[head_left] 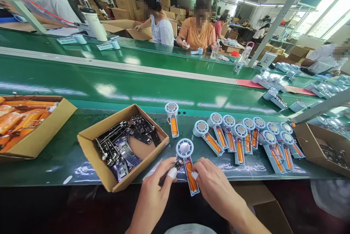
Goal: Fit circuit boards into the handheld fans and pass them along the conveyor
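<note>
My left hand (pixel 154 188) is closed on a small dark circuit board (pixel 178 163), pinched between thumb and fingers, with white covers on the fingertips. Just right of it lies a light-blue handheld fan housing (pixel 185 148) with a round head and an open handle. An orange battery (pixel 189 172) and thin red wires sit inside that handle. My right hand (pixel 216 183) rests at the handle's right side, fingers curled in a pinch; what they grip is hidden. The board's upper end is beside the wires near the fan's neck.
A cardboard box (pixel 153 152) of circuit boards stands left, and another box (pixel 35 143) holds orange batteries. Several fan housings (pixel 240 143) lie to the right, one (pixel 171 109) behind. A green conveyor (pixel 153 84) runs beyond; co-workers (pixel 198 28) sit across it.
</note>
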`<control>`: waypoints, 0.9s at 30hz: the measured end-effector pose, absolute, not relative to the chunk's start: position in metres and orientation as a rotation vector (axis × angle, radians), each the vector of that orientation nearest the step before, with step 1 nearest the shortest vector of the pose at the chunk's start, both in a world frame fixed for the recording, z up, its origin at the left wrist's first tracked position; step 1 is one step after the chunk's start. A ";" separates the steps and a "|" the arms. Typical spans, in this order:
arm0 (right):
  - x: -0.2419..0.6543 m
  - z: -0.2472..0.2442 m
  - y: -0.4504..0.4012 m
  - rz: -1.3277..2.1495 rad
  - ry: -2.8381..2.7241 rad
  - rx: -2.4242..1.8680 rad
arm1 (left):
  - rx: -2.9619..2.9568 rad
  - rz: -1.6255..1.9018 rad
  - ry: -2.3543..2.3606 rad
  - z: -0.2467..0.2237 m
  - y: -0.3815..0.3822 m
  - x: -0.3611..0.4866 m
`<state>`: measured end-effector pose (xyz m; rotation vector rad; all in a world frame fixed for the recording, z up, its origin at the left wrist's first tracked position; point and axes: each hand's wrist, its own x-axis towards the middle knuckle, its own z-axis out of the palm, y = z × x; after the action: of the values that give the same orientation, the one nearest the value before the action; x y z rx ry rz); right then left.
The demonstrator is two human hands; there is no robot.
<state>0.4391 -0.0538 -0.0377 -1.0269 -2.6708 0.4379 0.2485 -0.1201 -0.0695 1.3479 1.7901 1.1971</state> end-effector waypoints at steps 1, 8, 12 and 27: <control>0.440 -0.038 -0.052 0.463 -2.640 -1.016 | 1.380 1.170 1.790 -0.070 -0.122 0.248; 0.427 -0.051 -0.040 0.897 -2.059 -1.013 | 1.891 0.965 1.872 -0.074 -0.129 0.260; 0.408 -0.053 -0.039 1.344 -1.633 -1.109 | 2.014 0.796 1.949 -0.080 -0.135 0.264; 0.413 -0.047 -0.038 1.733 -1.541 -1.063 | 1.156 1.298 1.805 -0.075 -0.135 0.270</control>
<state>0.4131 -0.0376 -0.0473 -1.0634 -1.5407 1.7335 0.2700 -0.1346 -0.0748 1.1558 1.8048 1.2984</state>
